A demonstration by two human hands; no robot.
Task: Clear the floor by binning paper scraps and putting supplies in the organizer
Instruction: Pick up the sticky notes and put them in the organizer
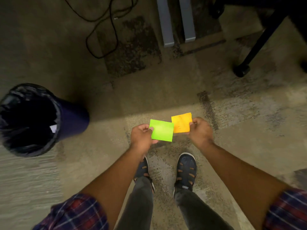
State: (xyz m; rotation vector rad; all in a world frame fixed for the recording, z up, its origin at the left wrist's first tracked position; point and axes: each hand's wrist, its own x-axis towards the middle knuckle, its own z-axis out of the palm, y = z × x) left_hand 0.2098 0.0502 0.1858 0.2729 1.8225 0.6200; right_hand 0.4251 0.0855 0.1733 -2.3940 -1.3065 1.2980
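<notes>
My left hand point(142, 136) pinches a bright green sticky-note pad point(161, 130) by its left edge. My right hand point(200, 130) grips an orange sticky-note pad point(181, 123) by its right edge. Both pads are held side by side above the carpet, the green corner overlapping the orange one. A dark bin point(69, 120) lined with a black bag stands to the left, a white paper scrap point(53, 128) showing inside it. No organizer is in view.
A black cable point(99, 30) loops across the floor at the back. Two grey table legs point(176, 22) stand behind. A chair base with a caster point(241, 70) sits at the right. My two feet in dark shoes point(186, 170) are below the hands.
</notes>
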